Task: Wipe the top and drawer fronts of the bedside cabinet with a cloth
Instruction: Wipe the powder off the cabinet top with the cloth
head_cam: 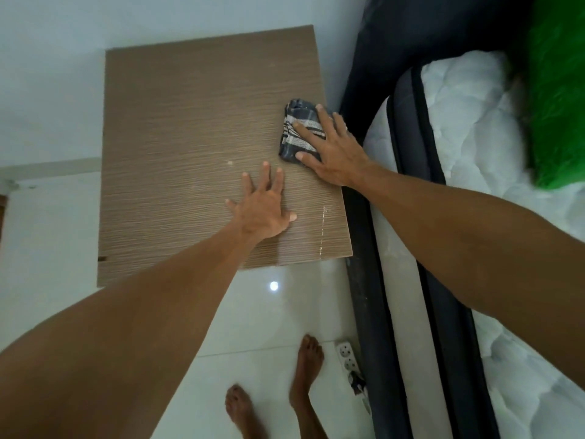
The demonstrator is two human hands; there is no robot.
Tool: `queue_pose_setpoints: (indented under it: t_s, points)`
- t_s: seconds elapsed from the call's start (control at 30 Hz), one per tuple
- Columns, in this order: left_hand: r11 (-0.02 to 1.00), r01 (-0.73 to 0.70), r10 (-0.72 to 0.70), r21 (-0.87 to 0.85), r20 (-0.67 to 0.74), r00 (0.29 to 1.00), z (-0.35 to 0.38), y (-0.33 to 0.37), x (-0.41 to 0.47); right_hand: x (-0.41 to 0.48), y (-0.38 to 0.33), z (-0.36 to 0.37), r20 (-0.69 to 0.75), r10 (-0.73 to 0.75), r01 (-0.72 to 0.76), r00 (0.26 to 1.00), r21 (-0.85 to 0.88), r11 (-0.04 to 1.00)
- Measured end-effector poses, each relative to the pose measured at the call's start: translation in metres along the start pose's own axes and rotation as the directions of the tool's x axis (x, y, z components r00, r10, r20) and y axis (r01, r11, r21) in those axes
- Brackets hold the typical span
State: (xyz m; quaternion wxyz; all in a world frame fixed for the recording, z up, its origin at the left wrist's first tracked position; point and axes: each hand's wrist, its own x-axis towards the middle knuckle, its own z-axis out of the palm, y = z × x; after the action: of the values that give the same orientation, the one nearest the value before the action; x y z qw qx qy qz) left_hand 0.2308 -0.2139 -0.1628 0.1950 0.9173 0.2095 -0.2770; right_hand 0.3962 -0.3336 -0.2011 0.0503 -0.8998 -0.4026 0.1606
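Right hand: lies flat with fingers spread, palm pressing down on the folded cloth; nothing is pinched or clenched, the grip is loose and open, and the cloth is held only by downward pressure.
Cloth: a folded dark blue cloth with white stripes, bunched into a thick pad; it sits under the right hand's fingers, its far end sticking out past the fingertips, close to the cabinet top's bed-side edge.
Left hand: open and empty, fingers splayed, palm flat on the bare wood; it rests just nearer the person than the cloth and to its left, apart from the right hand.
Cabinet top: a brown wood-grain panel seen from above; most of it lies to the left of and beyond both hands. A small pale speck shows just beyond the left hand's fingertips, and a faint whitish streak runs along the near corner, on the thumb side of the left hand.
Drawer fronts: hidden from this view.
Bed frame: dark, running directly beside the cabinet edge under the right wrist.
Mattress: white and quilted, past the right forearm, with a green blanket on it.
Floor: glossy white tile below the forearms.
Bare feet: standing on the tile.
Power strip: white, lying on the floor against the bed frame, just beside the foot.
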Motion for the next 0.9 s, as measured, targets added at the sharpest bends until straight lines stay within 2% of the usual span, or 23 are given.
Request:
queue_pose_setpoints:
  t_s: [0.3,0.47,0.57,0.7,0.83,0.9]
  points:
    - [0.999,0.004,-0.005,-0.031,-0.009,1.000,-0.001,0.000,-0.001,-0.091,-0.026,0.034,-0.067,0.011,-0.008,0.998,0.042,0.999]
    - [0.999,-0.044,0.045,0.027,-0.060,0.997,0.003,-0.005,-0.006,-0.140,-0.042,0.050,-0.104,0.020,-0.021,0.994,-0.009,1.000]
    - [0.991,-0.108,0.115,0.077,-0.098,0.989,0.011,-0.017,-0.016,-0.165,-0.052,0.052,-0.115,0.034,-0.031,0.993,0.025,0.999]
    - [0.973,-0.191,0.208,0.131,-0.129,0.970,0.030,-0.036,-0.037,-0.200,-0.064,0.061,-0.045,0.082,-0.081,0.996,0.028,0.996]
    - [0.953,-0.259,0.277,0.158,-0.108,0.955,0.050,-0.061,-0.066,-0.243,-0.095,0.076,0.060,0.166,-0.160,0.984,-0.096,0.982]
    - [0.932,-0.310,0.332,0.188,-0.095,0.939,0.060,-0.079,-0.087,-0.270,-0.125,0.087,0.183,0.154,-0.118,0.971,-0.195,0.974]
